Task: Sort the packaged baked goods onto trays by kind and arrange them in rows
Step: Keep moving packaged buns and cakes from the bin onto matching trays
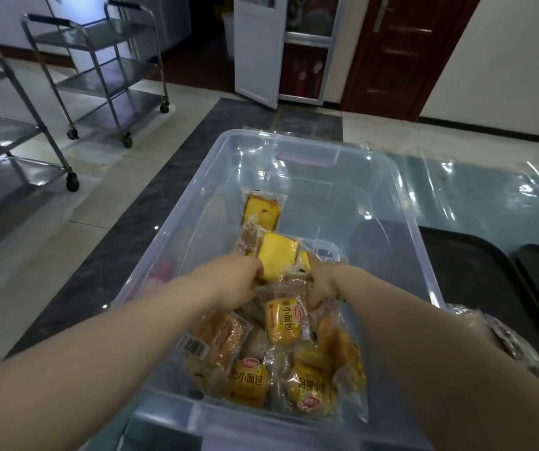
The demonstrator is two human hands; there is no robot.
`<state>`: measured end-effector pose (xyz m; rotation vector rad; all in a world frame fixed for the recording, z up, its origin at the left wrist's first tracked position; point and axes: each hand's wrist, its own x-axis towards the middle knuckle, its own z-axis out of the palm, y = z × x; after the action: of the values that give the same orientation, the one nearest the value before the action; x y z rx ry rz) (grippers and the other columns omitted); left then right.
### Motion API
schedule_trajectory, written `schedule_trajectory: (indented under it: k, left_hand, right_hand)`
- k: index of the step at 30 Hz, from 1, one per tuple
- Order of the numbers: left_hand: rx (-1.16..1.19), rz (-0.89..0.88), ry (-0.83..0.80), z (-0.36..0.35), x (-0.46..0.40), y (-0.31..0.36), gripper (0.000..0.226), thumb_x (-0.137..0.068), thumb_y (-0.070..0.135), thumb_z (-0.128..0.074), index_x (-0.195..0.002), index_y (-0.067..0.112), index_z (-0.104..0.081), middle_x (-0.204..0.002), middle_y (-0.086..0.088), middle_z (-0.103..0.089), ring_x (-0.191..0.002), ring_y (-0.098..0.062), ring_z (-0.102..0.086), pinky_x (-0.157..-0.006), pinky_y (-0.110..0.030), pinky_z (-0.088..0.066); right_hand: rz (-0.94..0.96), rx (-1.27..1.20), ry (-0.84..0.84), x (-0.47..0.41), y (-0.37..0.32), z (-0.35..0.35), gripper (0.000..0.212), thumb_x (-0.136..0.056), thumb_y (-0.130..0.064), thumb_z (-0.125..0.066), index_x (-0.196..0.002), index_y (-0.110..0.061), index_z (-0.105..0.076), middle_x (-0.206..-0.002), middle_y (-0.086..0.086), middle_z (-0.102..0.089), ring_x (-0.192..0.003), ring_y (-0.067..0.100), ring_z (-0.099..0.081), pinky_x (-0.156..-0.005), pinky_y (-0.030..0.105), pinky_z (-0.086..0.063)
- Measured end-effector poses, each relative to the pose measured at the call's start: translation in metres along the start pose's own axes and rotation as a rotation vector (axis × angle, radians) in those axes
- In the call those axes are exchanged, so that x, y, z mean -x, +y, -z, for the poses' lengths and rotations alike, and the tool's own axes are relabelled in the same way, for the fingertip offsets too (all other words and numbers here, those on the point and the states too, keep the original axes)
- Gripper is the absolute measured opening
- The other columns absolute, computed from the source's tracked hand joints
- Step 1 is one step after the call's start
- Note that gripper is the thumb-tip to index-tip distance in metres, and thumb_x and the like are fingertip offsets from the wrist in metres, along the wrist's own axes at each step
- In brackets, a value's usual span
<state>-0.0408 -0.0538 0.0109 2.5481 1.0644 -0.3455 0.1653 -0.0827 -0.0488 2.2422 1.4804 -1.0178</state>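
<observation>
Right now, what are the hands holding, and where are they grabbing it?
The left hand pinches the yellow cake slice packet at its near left edge. The right hand is down among the packets in the clear bin; its grip cannot be told.

Steel trolleys [99, 70] stand on pale floor tiles [99, 177] near a dark wooden door [404, 50].

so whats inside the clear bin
The clear bin holds wrapped cake slices and yellow small-bread packs. Both hands, left hand and right hand, cover the packets under them; the lowest layers are hidden.
</observation>
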Motion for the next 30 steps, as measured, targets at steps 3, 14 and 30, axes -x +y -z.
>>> schedule_trajectory:
  k: [3, 14, 30]
  left_hand:
    - [-0.21, -0.043, -0.183, -0.022, -0.018, 0.013, 0.038, -0.083, 0.027, -0.067, -0.117, 0.013, -0.056, -0.119, -0.007, -0.059, -0.104, -0.025, -0.058, -0.083, -0.034, -0.05]
    - [-0.337, 0.063, -0.34, -0.064, -0.054, -0.007, 0.13, -0.063, 0.064, -0.073, -0.145, 0.032, 0.022, -0.158, -0.009, 0.014, -0.143, -0.039, 0.004, -0.108, -0.065, -0.019]
    - [-0.277, 0.18, 0.127, -0.013, -0.069, 0.0, 0.045, -0.084, 0.013, -0.058, -0.126, 0.019, -0.042, -0.109, -0.005, -0.056, -0.116, -0.029, -0.048, -0.106, -0.07, -0.001]
  right_hand:
    - [-0.011, 0.246, 0.009, -0.004, -0.001, 0.0, 0.071, -0.067, -0.041, -0.081, -0.128, -0.022, -0.05, -0.137, 0.009, -0.05, -0.133, 0.036, -0.035, -0.104, 0.052, -0.037]
    - [0.03, 0.195, 0.191, -0.021, 0.004, -0.005, 0.079, -0.065, -0.031, -0.084, -0.134, -0.027, -0.045, -0.141, 0.005, -0.041, -0.135, 0.039, -0.031, -0.103, 0.054, -0.039]
    - [-0.038, 0.237, 0.513, -0.005, -0.009, 0.046, 0.039, -0.092, -0.018, -0.048, -0.131, -0.02, -0.052, -0.134, 0.01, -0.042, -0.127, 0.033, -0.036, -0.1, 0.043, -0.036]
